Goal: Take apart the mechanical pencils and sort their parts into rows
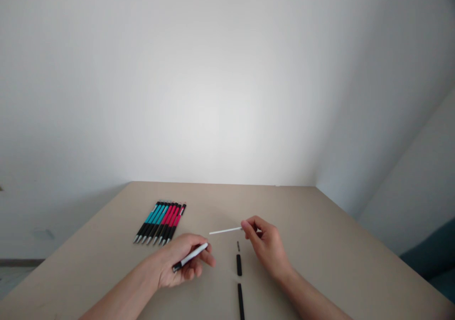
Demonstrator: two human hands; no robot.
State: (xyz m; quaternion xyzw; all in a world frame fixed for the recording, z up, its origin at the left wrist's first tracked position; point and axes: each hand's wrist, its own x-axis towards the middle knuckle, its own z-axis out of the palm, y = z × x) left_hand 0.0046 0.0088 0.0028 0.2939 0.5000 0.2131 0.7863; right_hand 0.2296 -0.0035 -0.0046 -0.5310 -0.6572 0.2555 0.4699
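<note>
My left hand (181, 263) is closed around a white pen barrel (190, 257) with a black end, held slanting over the beige table (302, 225). My right hand (266, 244) pinches a thin white refill (224, 231) by one end; the refill points left, towards the barrel, and the two do not touch. Between my hands lie two black pen parts, a short one (239, 264) and a longer one (241, 301) nearer me, with a tiny dark piece (238, 246) just beyond them.
A neat row of several assembled pens (160, 222), some teal and some pink with black grips, lies at the table's far left. A plain white wall stands behind the table. The table's right edge runs close by my right arm.
</note>
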